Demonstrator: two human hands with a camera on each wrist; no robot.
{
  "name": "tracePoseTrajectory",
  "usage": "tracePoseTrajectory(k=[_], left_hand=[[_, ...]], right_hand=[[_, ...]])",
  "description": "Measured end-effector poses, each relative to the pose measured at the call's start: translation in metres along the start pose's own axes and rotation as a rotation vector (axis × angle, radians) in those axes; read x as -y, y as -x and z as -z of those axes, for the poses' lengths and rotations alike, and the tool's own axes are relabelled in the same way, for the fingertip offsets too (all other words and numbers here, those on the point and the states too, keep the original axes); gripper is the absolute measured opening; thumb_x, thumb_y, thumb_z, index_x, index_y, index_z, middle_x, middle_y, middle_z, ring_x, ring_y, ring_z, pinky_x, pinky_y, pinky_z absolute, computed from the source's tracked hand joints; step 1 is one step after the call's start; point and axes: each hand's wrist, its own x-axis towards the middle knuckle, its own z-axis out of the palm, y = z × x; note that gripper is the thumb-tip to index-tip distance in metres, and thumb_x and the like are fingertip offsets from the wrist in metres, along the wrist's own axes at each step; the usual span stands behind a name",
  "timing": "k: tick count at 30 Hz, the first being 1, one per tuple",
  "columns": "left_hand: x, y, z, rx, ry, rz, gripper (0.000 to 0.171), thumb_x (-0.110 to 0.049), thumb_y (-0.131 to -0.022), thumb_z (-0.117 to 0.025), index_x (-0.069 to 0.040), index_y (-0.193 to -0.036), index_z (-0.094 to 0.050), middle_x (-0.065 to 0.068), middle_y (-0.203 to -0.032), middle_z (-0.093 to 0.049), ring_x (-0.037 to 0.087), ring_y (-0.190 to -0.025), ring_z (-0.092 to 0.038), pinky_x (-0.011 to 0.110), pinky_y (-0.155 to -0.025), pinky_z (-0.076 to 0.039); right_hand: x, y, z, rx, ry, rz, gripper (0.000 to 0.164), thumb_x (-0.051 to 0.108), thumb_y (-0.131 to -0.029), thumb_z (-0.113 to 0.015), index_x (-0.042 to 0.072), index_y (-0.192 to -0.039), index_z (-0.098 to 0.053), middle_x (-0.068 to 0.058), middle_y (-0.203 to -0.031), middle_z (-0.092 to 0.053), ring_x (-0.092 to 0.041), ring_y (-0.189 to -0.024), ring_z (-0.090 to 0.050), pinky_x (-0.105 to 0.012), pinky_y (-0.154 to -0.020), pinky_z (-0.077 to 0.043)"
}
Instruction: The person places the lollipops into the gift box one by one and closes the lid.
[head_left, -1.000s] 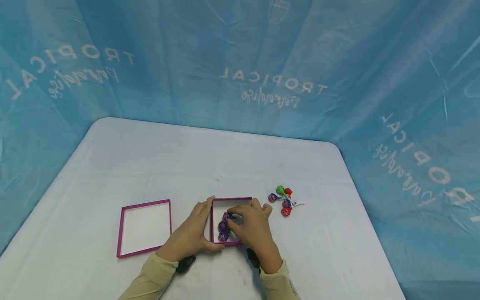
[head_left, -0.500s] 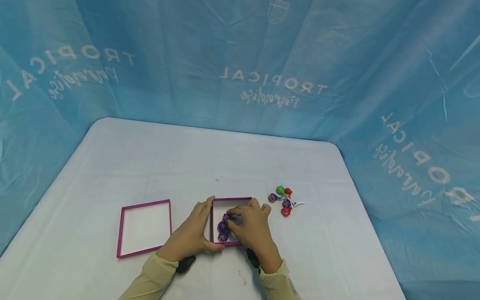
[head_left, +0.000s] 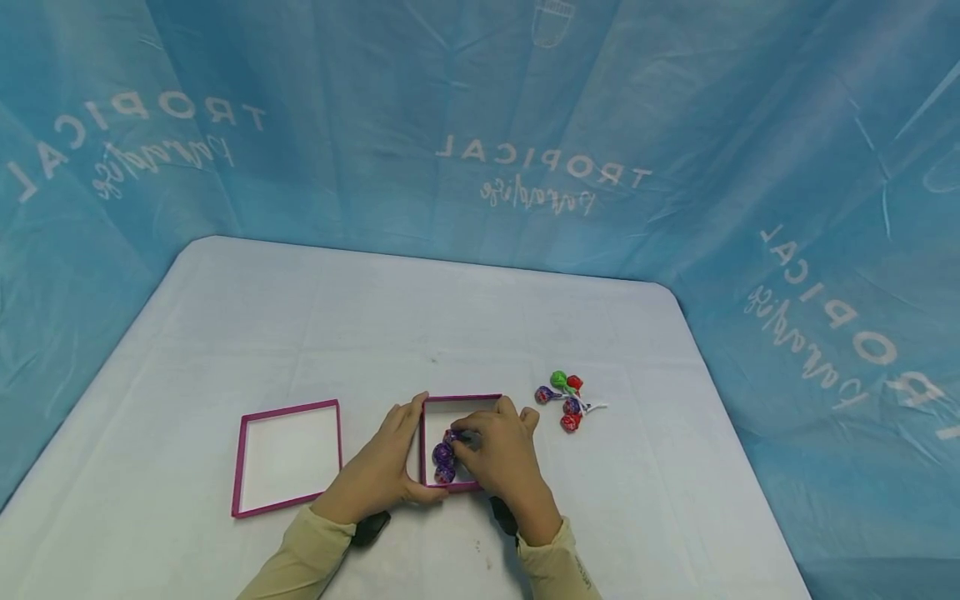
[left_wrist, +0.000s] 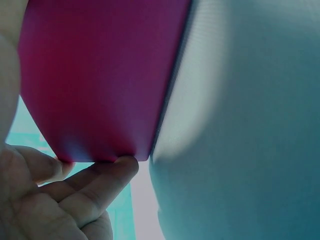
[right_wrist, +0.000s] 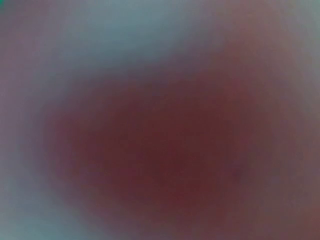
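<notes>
My left hand (head_left: 378, 471) grips the left side of a white box with a magenta rim (head_left: 465, 397), fingers at its far corner and thumb at its near corner. In the left wrist view, fingertips touch the end of the box's magenta outer wall (left_wrist: 105, 75). Inside the box, my right hand (head_left: 504, 454) pinches a purple-wrapped lollipop (head_left: 450, 436) between thumb and fingers. Two more purple lollipops (head_left: 443, 454) lie in a row just nearer, along the box's left wall. The lollipop's stick is mostly hidden by the hand. The right wrist view is only a blur.
A second magenta-rimmed box (head_left: 237, 467) stands to the left with nothing inside. Right of the hands, several lollipops with green, red and purple wrappers (head_left: 570, 422) lie in a heap on the white tablecloth (head_left: 420, 317). Blue curtains (head_left: 375, 125) surround the table.
The pinched lollipop has shifted very slightly toward the near side, closer to the two others. Both hands otherwise stay in place, and the whole view has drifted slightly.
</notes>
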Motion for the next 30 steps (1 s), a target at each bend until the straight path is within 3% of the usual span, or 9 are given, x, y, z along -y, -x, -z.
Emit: tracePoseTrajectory(k=[30], left_hand=[[-0.0003,0.0009,-0.0005,-0.024,0.004,-0.034,0.134,-0.054,-0.064,-0.092,-0.004,-0.161,-0.014,0.025,-0.152,-0.036,0.054,-0.141,-0.032,0.058,-0.108,-0.042]], right_hand=[[0.0019,0.0011,0.0036,0.040,0.004,-0.027,0.022,0.036,-0.078,-0.085,0.029,-0.098,-0.082,0.014,-0.092,-0.075,-0.012,-0.082,-0.043,-0.046,-0.078,-0.025]])
